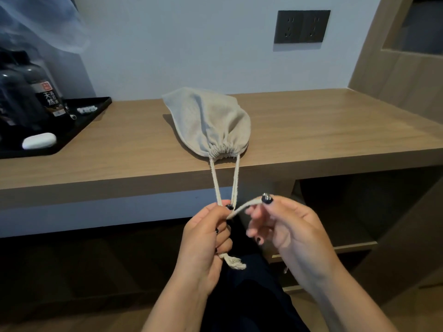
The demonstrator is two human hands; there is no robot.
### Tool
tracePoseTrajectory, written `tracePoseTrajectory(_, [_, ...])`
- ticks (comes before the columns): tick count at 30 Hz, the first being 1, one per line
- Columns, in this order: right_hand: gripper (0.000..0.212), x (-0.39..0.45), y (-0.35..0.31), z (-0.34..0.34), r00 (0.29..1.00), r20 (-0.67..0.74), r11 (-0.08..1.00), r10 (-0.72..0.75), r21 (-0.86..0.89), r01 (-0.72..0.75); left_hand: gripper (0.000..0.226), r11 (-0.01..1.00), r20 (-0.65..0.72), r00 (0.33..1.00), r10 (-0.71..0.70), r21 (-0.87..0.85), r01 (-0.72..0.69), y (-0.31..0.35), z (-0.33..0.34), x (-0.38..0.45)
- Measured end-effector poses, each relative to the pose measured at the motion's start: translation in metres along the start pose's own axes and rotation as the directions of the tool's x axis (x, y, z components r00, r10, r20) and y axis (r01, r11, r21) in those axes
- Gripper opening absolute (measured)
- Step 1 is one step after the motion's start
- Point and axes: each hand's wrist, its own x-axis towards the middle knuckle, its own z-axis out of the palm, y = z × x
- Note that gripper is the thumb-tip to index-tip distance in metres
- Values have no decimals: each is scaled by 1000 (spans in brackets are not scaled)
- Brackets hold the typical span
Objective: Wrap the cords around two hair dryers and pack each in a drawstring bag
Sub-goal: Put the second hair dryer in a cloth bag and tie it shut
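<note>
A beige drawstring bag (211, 123) lies bulging on the wooden desk (311, 130), its mouth gathered tight at the desk's front edge. Whatever fills it is hidden. Two strands of its cream drawstring (214, 178) run down off the edge into my hands. My left hand (207, 233) is closed around the strands, and a frayed cord end (233, 262) hangs out below the fist. My right hand (285, 226) pinches another piece of the same cord between thumb and fingers, just right of the left hand. No hair dryer is visible.
A black tray (79, 130) at the desk's left holds dark bottles (45, 92) and a small white case (39, 140). A dark double wall socket (302, 26) sits above the desk. Wooden panelling (395, 75) rises at the right, with open shelves below the desktop.
</note>
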Motion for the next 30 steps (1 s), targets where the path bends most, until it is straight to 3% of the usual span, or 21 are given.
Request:
tracePoseTrajectory(3, [29,15,-5,10,997,-58,995,41,93,-36,17,1000,46,999,-3,5,3,6,-3,-4])
tracePoseTrajectory(7, [29,33,-4,20,997,-76,1000,23,16,-22,10,998,96,995,-31,-44,35,10,-8,-7])
tracePoseTrajectory(11, [24,49,-3,23,994,-101,977,-41,-214,18,13,991,116,991,-64,-111,77,11,-11,-8])
tracePoseTrajectory(15, [21,58,9,19,994,-67,883,-87,-466,46,13,985,114,990,-89,-138,104,16,-12,-7])
tracePoseTrajectory(18, [23,59,21,14,988,-7,727,-157,-678,111,14,988,73,991,-110,-98,117,16,-14,-6])
tracePoseTrajectory(21, [27,58,27,8,968,112,458,-223,-865,206,15,994,20,995,-94,-51,95,14,-16,-5])
tracePoseTrajectory(23, [28,56,30,6,945,211,256,-248,-927,274,12,997,-21,998,-66,-40,66,13,-17,-4])
tracePoseTrajectory(25, [29,53,31,6,916,294,143,-272,-929,341,9,998,-81,996,-28,-53,24,14,-18,-3])
tracePoseTrajectory(27, [22,50,33,5,910,330,159,-252,-913,376,9,996,-127,992,1,-88,-12,16,-18,-2])
tracePoseTrajectory(30, [14,49,35,1,924,327,306,-200,-875,375,9,994,-168,985,25,-101,-43,18,-17,-2])
